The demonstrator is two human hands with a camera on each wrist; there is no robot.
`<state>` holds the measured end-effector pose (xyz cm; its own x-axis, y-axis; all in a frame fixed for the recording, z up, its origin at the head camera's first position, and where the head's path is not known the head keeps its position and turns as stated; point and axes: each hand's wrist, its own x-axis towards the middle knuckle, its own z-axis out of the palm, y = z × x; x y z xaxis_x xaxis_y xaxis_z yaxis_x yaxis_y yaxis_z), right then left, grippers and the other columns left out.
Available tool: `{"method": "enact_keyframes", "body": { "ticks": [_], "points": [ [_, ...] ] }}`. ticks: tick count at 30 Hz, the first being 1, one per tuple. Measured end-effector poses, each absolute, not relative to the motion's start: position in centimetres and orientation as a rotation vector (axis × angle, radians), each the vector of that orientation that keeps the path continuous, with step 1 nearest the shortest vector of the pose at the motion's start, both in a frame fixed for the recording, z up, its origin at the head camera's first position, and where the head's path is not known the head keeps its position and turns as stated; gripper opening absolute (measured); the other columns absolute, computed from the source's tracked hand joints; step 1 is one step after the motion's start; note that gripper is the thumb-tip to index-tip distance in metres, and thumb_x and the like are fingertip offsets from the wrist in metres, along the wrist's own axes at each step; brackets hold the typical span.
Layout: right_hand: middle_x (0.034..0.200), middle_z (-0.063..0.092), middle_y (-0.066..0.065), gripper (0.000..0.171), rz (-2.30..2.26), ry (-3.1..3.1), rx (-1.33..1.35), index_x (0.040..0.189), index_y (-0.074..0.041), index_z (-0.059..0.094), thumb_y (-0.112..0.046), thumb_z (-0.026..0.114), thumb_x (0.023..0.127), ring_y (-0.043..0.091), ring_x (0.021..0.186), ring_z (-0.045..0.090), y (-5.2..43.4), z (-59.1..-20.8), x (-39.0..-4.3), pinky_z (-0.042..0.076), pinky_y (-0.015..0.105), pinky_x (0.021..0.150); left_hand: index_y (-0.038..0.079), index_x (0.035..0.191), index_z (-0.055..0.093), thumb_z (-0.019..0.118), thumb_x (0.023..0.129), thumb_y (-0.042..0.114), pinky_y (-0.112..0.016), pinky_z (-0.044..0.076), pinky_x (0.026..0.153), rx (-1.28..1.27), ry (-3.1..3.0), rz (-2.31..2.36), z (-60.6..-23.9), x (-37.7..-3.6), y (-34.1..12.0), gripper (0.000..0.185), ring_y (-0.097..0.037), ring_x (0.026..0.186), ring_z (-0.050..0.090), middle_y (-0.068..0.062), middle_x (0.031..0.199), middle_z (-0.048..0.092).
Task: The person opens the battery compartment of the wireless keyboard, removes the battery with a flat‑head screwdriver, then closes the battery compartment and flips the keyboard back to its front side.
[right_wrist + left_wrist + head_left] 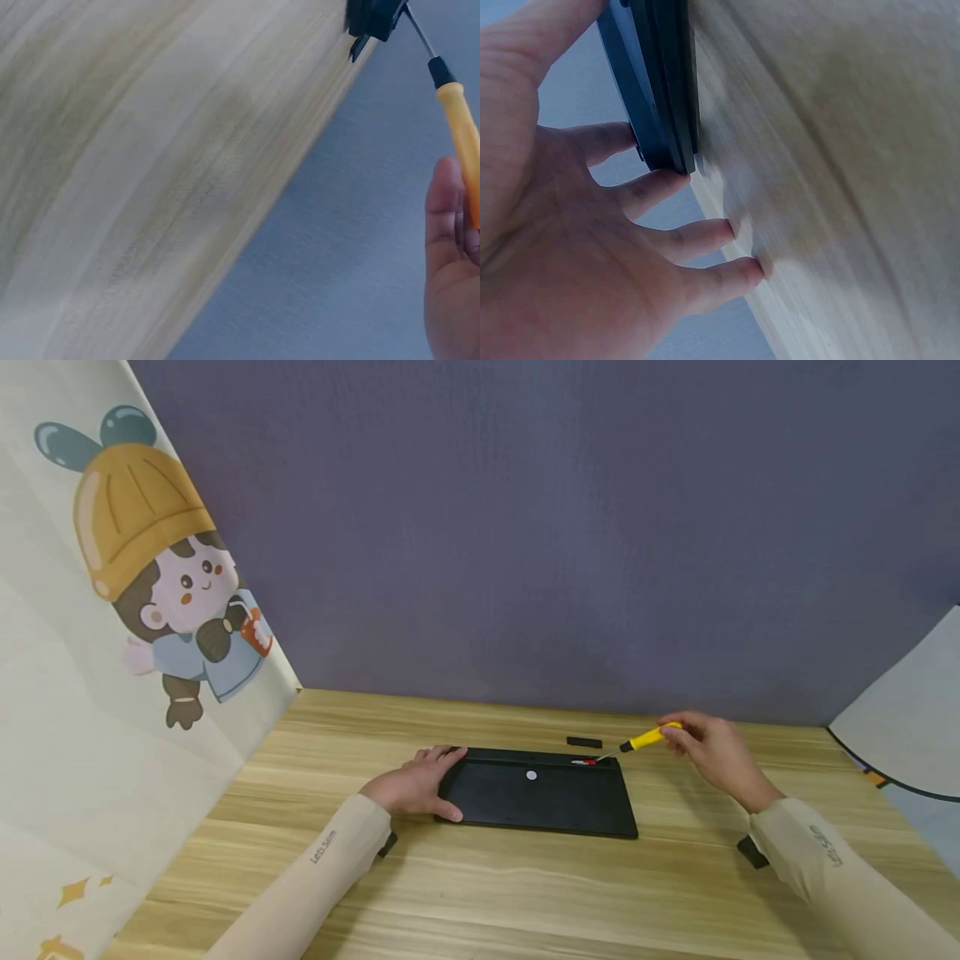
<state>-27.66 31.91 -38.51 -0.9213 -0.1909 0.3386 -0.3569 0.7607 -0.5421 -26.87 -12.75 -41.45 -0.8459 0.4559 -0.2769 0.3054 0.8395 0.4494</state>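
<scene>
- Cartoon panel (142,602) stands along the left edge of the table (525,893), showing a figure in a yellow hat; a purple-grey wall (525,527) runs behind the far edge.
- Left hand (416,783) lies on the left end of the slab (540,793); thumb along the near-left corner, fingers over the far-left corner; in the left wrist view the fingers (660,187) are spread and only lightly bent, two touching the slab's (656,82) edge, two resting on the table (832,150); the hand presses rather than clamps, its fingers apart.
- Slab is black, flat and rectangular, lying near the middle of the table, closer to the far edge; a small white dot (532,775) sits near its far edge; a red mark (583,762) shows at its far-right corner.
- Small black bar (584,742) lies on the table just beyond the slab's far-right corner, apart from it.
- Screwdriver (636,744) with yellow handle slants down leftward, its tip at the red mark; in the right wrist view its shaft (420,34) meets the slab's corner (371,19).
- Right hand (712,752) pinches the handle's end, fingers closed together on it, raised above the table right of the slab.
- Pale curved panel (907,727) rises at the right edge.
</scene>
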Motion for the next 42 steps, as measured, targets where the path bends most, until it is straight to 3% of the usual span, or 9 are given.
{"method": "enact_keyframes", "body": {
  "ticks": [4,11,23,34,42],
  "points": [
    [0.079,0.067,0.007,0.026,0.929,-2.693,0.418,0.113,0.003,0.070,-0.017,0.058,0.102,0.021,0.063,0.059,32.3,-38.8,-28.2,0.048,0.026,0.053,0.024,0.161,0.021,0.080,0.081,0.044,-0.061,0.031,0.110,0.567,2.644,0.558,-41.4,-27.0,-12.6,0.102,-0.041,0.149,0.016,-0.011,0.164,0.017],
    [0.066,0.054,0.005,0.032,0.915,-2.711,0.417,0.107,0.000,0.069,-0.028,0.054,0.104,0.011,0.050,0.040,33.1,-39.3,-29.0,0.034,0.027,0.044,0.022,0.161,0.021,0.080,0.081,0.044,-0.061,0.030,0.111,0.573,2.652,0.550,-41.0,-27.2,-12.4,0.101,-0.042,0.149,0.016,-0.012,0.164,0.017],
    [0.067,0.056,0.005,0.033,0.864,-2.703,0.461,0.101,0.001,0.068,-0.029,0.053,0.105,0.009,0.047,0.035,33.6,-38.7,-29.5,0.031,0.027,0.041,0.024,0.161,0.020,0.080,0.081,0.044,-0.061,0.031,0.110,0.558,2.657,0.555,-41.0,-27.7,-12.0,0.102,-0.042,0.149,0.015,-0.012,0.165,0.017],
    [0.075,0.065,0.006,0.021,0.791,-2.576,0.415,0.106,-0.001,0.069,-0.019,0.061,0.101,0.004,0.057,0.052,34.2,-38.3,-29.6,0.038,0.026,0.044,0.023,0.161,0.021,0.080,0.082,0.044,-0.061,0.031,0.110,0.541,2.657,0.544,-40.9,-28.0,-11.6,0.101,-0.042,0.149,0.016,-0.011,0.164,0.017],
    [0.073,0.067,0.008,0.014,0.665,-2.600,0.389,0.098,0.002,0.070,-0.012,0.069,0.095,0.007,0.054,0.048,35.5,-39.3,-29.9,0.039,0.025,0.046,0.022,0.161,0.021,0.080,0.082,0.044,-0.061,0.033,0.109,0.530,2.657,0.556,-41.1,-28.0,-11.5,0.100,-0.043,0.148,0.016,-0.012,0.164,0.017]
  ]
}}
